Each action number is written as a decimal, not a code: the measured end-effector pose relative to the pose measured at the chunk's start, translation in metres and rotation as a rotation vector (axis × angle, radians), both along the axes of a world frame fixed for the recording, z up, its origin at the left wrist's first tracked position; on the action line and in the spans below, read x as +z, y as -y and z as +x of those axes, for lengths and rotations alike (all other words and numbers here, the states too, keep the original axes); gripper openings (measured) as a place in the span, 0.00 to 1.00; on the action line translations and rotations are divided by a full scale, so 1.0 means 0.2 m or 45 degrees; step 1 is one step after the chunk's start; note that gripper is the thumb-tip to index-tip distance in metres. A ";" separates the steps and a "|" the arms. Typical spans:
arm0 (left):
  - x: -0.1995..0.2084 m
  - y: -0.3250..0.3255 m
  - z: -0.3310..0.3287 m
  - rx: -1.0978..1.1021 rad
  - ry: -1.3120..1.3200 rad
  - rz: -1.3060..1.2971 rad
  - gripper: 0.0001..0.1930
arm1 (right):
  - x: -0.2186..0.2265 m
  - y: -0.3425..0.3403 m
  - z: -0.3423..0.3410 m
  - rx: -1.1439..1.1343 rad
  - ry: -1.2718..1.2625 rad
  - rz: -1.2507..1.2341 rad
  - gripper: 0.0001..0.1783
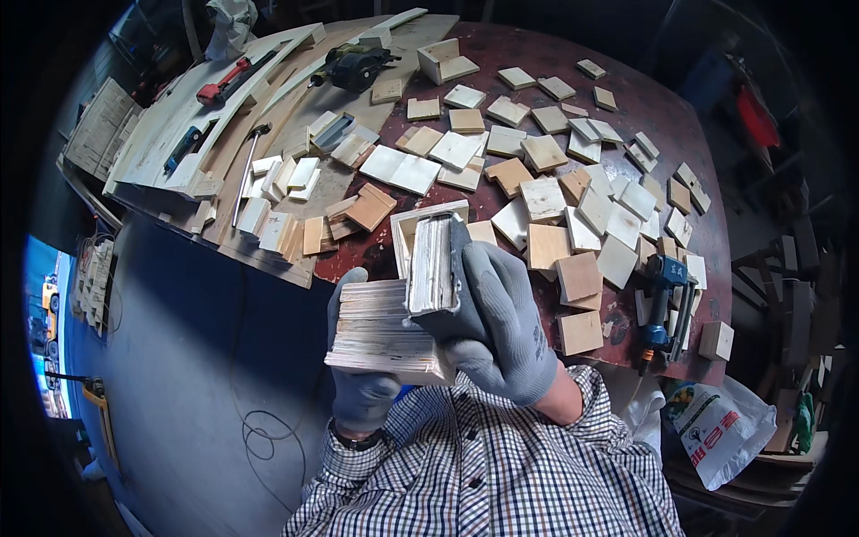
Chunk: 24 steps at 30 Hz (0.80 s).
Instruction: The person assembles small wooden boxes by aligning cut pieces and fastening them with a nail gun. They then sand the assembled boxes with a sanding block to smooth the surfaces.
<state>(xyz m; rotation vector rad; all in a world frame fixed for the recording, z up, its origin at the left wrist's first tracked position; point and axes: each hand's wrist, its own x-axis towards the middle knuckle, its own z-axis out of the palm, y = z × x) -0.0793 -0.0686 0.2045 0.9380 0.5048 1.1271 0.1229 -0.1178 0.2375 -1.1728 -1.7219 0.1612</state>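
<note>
Head view: the left hand [362, 398] has its grip closed round the pale block [380, 327] at its left side and below; the right hand [506, 327] has its grip clasping the dark-sided block [436, 268] from the right; both are held up between table [528, 45] and shirt [474, 456]; they look stiff, fairly light, dry, perhaps splintery at edges, so best held by broad sides; the dark-sided block's long axis points away from the body; the pale one's layers run left-right, its right part partly hidden.
</note>
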 end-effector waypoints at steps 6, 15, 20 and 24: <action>0.01 -0.05 0.00 0.088 -0.002 0.044 0.68 | -0.08 0.02 0.10 -0.039 -0.297 -0.310 0.42; 0.01 -0.04 -0.03 0.176 -0.281 0.214 0.61 | -0.10 0.09 0.12 0.130 0.103 -0.134 0.42; -0.02 -0.09 -0.08 0.351 -0.496 0.338 0.63 | -0.21 0.22 0.20 0.037 -0.323 -0.476 0.41; 0.03 -0.10 -0.07 0.467 -0.867 0.792 0.64 | 0.13 0.11 0.13 0.066 0.139 -0.292 0.41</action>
